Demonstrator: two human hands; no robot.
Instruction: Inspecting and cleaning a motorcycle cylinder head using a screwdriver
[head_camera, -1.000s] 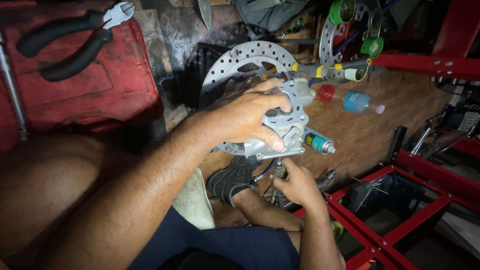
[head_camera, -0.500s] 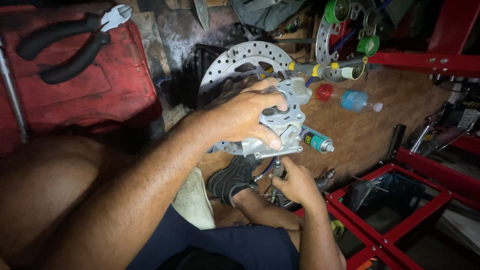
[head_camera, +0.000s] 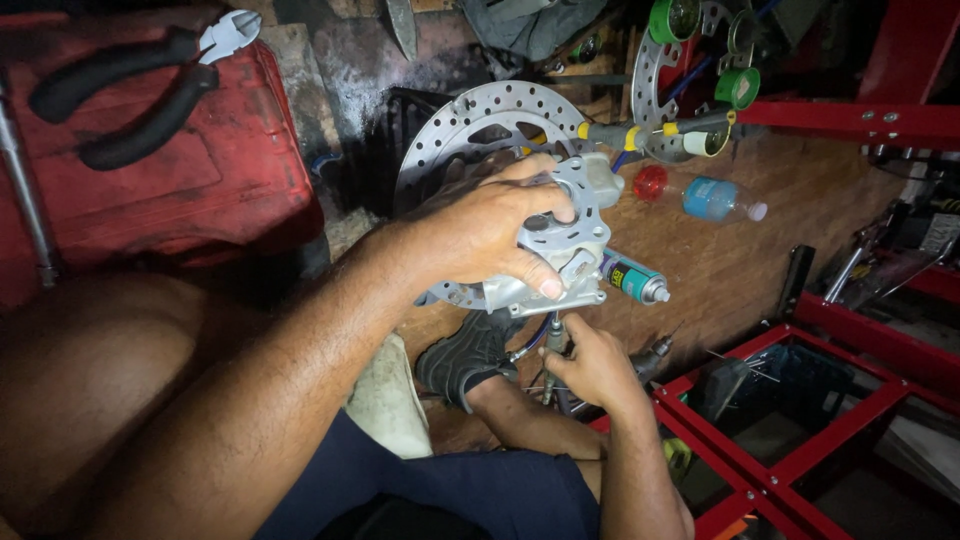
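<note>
Grey cast metal fills the left hand (head_camera: 490, 235), whose fingers (head_camera: 545, 288) are wrapped tight over a brake caliper (head_camera: 565, 250), thumb across its top edge. Just behind those fingers stands a round, perforated steel brake disc (head_camera: 470, 125), which the caliper seems to straddle. Below the left fingertips, the right hand (head_camera: 595, 365) is closed round a slim tool (head_camera: 553, 345) whose tip points up at the caliper's underside; its exact kind is hard to tell. The caliper looks dense, rigid and lumpy, likely heavy for its size and possibly greasy, so the body, not the thin hose (head_camera: 530, 345) hanging under it, is the safe place to hold. Just right of the fingers lies a small spray can (head_camera: 632, 278) on the worn wooden floor (head_camera: 760, 270). Far left of the hands, 1 pair of black-handled cutters (head_camera: 140, 80) rests on a red case (head_camera: 200, 170).
</note>
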